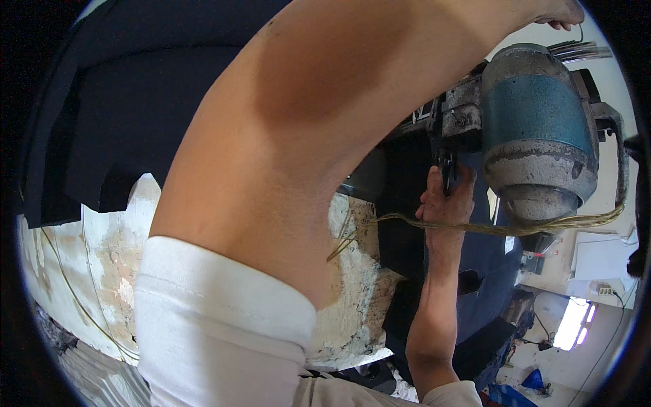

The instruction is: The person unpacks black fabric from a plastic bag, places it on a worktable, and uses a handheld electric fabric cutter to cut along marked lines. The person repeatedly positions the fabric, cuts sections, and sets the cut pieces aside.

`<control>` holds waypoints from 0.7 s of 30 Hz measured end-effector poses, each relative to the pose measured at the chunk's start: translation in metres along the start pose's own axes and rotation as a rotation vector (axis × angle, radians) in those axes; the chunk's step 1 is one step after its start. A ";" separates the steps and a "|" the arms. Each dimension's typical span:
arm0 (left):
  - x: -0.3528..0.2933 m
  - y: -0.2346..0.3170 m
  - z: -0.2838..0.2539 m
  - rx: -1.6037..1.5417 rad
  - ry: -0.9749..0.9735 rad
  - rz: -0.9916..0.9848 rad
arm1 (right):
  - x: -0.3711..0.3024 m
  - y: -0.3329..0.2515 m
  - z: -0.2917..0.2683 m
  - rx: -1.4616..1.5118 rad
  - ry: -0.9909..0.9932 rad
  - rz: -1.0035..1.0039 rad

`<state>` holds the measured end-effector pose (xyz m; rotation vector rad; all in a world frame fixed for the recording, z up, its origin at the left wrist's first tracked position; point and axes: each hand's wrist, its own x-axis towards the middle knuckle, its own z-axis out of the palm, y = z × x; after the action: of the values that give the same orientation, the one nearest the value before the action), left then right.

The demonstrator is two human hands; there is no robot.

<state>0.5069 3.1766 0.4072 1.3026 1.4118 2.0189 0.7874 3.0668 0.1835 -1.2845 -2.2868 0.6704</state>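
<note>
Worn, paint-flaked white tabletop [88,271] spreads below the raised left arm, with dark navy fabric [122,115] laid over its far part; beyond the right hand the fabric continues in folds down toward a floor strewn with cables and a glowing lamp [573,324]; the left arm, in a white short sleeve [217,325], crosses the view diagonally, and the left hand [559,12] sits at the top edge above the machine, fingers curled by a thin wire hook, though whether it grips anything cannot be told; the right hand [444,207] is lifted just under the front of a heavy cutting machine, its fingers closed around the dark part [447,173] that hangs beneath the machine's grey head; the machine's motor [539,129], a rounded grey and blue drum, hangs just right of that hand; a yellowish cord [488,228] runs across the right hand's wrist and loops past the motor's underside.
</note>
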 end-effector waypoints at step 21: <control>-0.205 -0.257 -0.084 1.199 -0.701 0.461 | -0.006 -0.016 0.001 -0.017 0.004 0.056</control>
<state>0.4892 3.0979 0.0771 2.6139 2.0587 0.4995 0.7791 3.0539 0.1911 -1.3605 -2.2655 0.6683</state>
